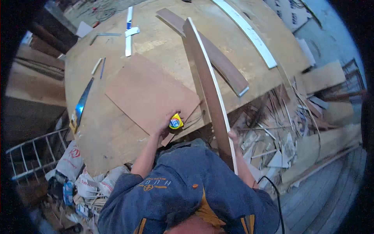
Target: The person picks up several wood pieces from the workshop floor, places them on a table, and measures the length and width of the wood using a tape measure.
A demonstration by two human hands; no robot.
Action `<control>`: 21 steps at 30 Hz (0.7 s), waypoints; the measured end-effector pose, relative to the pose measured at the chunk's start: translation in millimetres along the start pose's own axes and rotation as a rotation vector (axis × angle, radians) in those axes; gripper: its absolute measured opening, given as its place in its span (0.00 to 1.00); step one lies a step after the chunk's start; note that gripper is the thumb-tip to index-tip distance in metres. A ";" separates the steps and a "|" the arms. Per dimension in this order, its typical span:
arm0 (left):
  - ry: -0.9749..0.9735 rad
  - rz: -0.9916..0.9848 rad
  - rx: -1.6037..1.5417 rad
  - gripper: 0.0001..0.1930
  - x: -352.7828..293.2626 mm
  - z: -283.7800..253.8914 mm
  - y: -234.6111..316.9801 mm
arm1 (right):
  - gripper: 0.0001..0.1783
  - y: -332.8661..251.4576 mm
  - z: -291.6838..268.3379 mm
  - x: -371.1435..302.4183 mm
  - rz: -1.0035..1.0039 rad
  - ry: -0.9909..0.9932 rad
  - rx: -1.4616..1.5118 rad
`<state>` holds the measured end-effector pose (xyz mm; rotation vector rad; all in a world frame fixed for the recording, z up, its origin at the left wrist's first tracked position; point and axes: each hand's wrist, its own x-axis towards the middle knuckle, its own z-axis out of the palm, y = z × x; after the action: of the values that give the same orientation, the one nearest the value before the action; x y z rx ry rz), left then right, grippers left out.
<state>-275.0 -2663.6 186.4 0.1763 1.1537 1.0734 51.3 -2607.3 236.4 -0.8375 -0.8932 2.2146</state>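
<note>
My left hand (164, 121) is curled around a yellow tape measure (176, 122). I have it at the near edge of the flat brown sheet (152, 89), which lies on the big wooden table (102, 142). My right hand (233, 139) grips a long board (208, 80) close to its near end. Most of those fingers are hidden behind the board. The long board is up on its thin side, just to the right of the brown sheet, and its pale edge faces up.

Past the long board, to the right of the brown sheet, a brown strip (230, 71) lies flat on the table. A long white strip (249, 33) is even farther to the right.

To the left of the brown sheet is a saw (82, 102) with a shiny blade. A blue stick (102, 68) and a pale stick (96, 66) lie near the sheet's far left side. Beyond the sheet there is a white and blue piece (129, 43). A messy pile of scraps (269, 146) is well to the right of the brown sheet, past the table's edge.
</note>
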 end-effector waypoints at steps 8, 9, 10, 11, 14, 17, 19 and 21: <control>-0.125 -0.008 0.043 0.23 -4.4 -3.8 -1.8 | 0.48 42.3 68.5 -144.1 -0.220 0.405 0.030; -0.122 -0.014 0.042 0.23 -2.4 -3.6 -3.3 | 0.49 51.8 65.6 -156.2 -0.205 0.426 0.082; -0.118 -0.016 0.045 0.23 -1.6 -4.3 -5.0 | 0.49 65.6 55.6 -167.8 -0.195 0.443 0.139; -0.103 -0.021 0.038 0.22 1.3 -6.2 -8.0 | 0.49 70.7 53.9 -176.8 -0.191 0.461 0.189; -0.045 -0.014 0.030 0.22 -3.8 1.3 -7.0 | 0.47 73.5 49.7 -186.0 -0.195 0.477 0.333; -0.121 0.061 -0.009 0.22 18.1 -13.7 -20.6 | 0.45 78.9 33.2 -194.8 -0.279 0.369 0.512; -0.138 0.093 0.022 0.22 25.4 -18.6 -23.5 | 0.45 80.9 21.4 -203.1 -0.259 0.428 0.526; -0.093 0.042 -0.034 0.21 24.6 -16.1 -27.1 | 0.45 79.6 10.9 -206.2 -0.223 0.396 0.517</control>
<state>-271.9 -2665.4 146.6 0.2227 1.0519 1.1100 148.0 -2805.8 249.8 -0.8299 -0.1952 1.8626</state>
